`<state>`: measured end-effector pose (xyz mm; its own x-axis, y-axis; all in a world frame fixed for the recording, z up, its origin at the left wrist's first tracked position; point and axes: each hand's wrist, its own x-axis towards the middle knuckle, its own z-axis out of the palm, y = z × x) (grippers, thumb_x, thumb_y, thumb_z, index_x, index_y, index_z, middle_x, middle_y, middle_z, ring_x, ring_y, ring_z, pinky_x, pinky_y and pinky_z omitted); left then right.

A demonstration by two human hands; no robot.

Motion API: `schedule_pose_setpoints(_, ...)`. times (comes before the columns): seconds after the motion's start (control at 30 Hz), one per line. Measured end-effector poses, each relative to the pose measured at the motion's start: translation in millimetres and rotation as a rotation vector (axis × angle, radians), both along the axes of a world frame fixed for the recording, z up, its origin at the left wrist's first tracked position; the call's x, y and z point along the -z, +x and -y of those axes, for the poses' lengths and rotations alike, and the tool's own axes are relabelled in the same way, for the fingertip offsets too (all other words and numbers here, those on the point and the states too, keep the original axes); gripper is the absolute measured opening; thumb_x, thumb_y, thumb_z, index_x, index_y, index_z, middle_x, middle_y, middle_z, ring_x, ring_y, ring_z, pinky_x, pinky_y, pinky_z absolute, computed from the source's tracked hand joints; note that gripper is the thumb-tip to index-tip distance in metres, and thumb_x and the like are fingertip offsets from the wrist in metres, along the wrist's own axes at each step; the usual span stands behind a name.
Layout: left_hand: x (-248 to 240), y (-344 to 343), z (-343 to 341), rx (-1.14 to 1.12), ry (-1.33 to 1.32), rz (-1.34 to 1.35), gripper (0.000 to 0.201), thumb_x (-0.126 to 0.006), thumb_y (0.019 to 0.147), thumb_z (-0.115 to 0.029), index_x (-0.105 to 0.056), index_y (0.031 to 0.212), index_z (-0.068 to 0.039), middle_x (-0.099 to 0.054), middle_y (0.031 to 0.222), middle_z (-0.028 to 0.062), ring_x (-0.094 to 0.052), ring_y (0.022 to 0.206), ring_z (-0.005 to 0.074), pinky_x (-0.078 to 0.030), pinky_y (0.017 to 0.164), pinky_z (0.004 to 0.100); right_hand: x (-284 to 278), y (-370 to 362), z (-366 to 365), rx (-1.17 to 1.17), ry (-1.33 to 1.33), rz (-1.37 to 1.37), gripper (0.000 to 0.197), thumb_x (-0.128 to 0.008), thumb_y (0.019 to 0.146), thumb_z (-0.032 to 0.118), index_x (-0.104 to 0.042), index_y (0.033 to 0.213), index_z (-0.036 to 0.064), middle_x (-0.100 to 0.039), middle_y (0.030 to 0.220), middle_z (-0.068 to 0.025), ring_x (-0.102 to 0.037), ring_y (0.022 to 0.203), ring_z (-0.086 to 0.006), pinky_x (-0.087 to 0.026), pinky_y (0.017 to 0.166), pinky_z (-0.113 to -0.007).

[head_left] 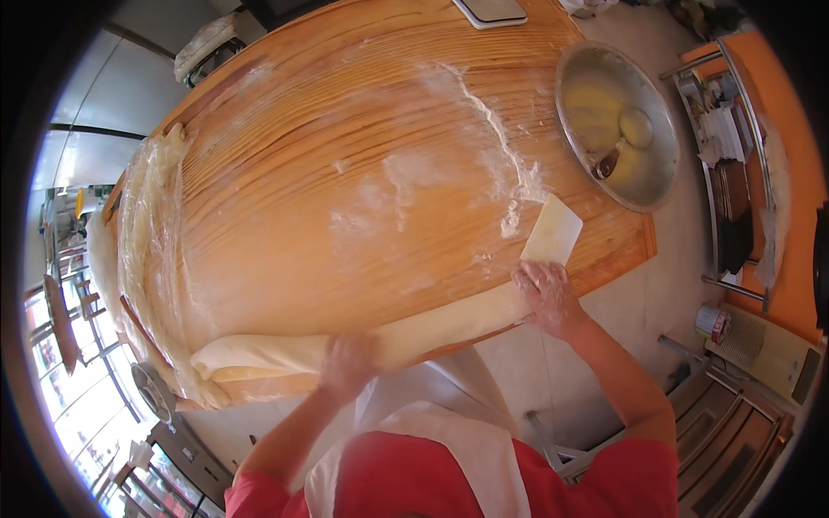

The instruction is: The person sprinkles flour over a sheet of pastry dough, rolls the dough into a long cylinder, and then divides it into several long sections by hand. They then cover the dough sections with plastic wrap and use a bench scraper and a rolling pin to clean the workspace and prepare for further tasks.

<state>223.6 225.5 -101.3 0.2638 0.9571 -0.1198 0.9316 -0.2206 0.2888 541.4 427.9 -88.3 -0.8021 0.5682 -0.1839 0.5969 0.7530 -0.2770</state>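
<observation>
A long pale roll of dough (445,324) lies along the near edge of the wooden table, thicker and folded at its left end. My left hand (349,366) is on the roll left of its middle; motion smears its fingers, so their grip is unclear. At the roll's right end, my right hand (549,298) is closed on the near edge of a flat cream-white dough scraper (554,230). The scraper's far part points away from me over the tabletop.
The wooden table (285,181) carries a line of loose flour (496,129). A metal bowl (661,177) with yellowish liquid and a ladle stands at the right. Plastic-wrapped dough (151,216) lies along the left edge. A scale (490,10) sits at the far edge.
</observation>
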Motion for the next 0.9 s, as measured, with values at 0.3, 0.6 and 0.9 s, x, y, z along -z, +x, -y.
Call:
schedule_pose_setpoints(0.3,1,-13,-18,-0.256,-0.061,0.11,0.046,-0.066,0.054,-0.012,-0.05,0.096,-0.003,-0.051,0.092,0.0144,-0.05,0.085,0.0316,-0.042,0.072,0.0392,-30,-33,-29,-0.476,-0.1,-0.104,0.011,-0.046,0.072,0.014,-0.05,0.08,0.0076,-0.054,0.074,-0.0078,-0.053,0.073,-0.0245,-0.042,0.063,-0.038)
schedule_pose_setpoints(0.6,-12,-37,-103,-0.542,-0.028,0.153,0.068,-0.07,0.057,-0.014,-0.038,0.115,-0.001,-0.044,0.107,0.0165,-0.043,0.097,0.033,-0.037,0.084,0.0387,-53,-91,-205,0.098,0.799,-0.078,0.031,-0.049,0.072,0.01,-0.051,0.104,0.0059,-0.051,0.105,-0.0168,-0.049,0.095,-0.0275,-0.038,0.081,-0.041)
schedule_pose_setpoints(0.9,7,-16,-62,-0.595,-0.092,-0.028,0.066,-0.061,0.065,-0.021,-0.033,0.12,0.003,-0.04,0.113,0.0216,-0.038,0.102,0.0382,-0.03,0.088,0.046,62,-206,-10,0.956,-1.243,-0.808,0.058,-0.062,0.072,0.013,-0.029,0.116,-0.005,-0.048,0.105,-0.0139,-0.048,0.095,-0.0197,-0.04,0.08,-0.03)
